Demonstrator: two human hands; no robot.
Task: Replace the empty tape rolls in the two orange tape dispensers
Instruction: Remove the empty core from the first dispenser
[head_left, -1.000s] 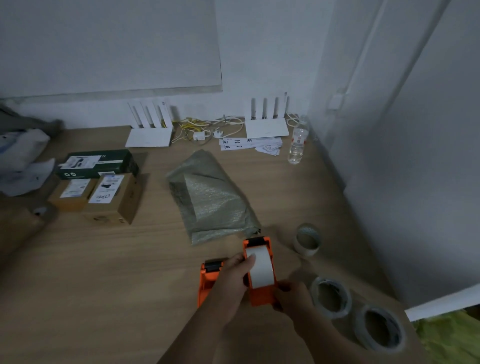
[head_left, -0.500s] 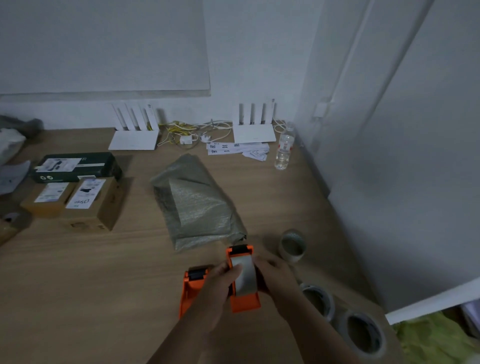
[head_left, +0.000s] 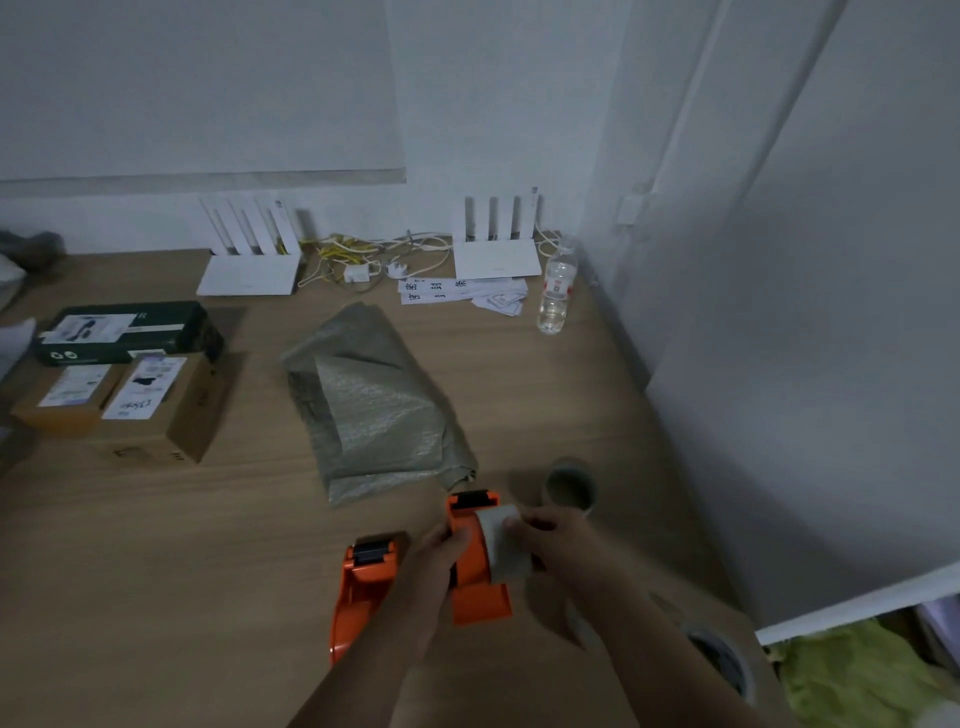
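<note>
Two orange tape dispensers stand near the table's front. My left hand grips the side of the right dispenser. My right hand holds the pale empty roll, which sits tilted and partly out of that dispenser on its right side. The left dispenser stands beside it, untouched, partly hidden by my left forearm. A used core stands upright just beyond my right hand. One tape roll lies flat at the front right; another is mostly hidden under my right arm.
A folded grey woven bag lies behind the dispensers. Cardboard boxes and a dark green box sit at the left. Two white routers, cables, papers and a water bottle line the back. A wall bounds the right.
My right hand has moved from the dispenser's near end to the roll's right side, and the roll has tilted out to the right. The camera has shifted, so everything sits further left.
</note>
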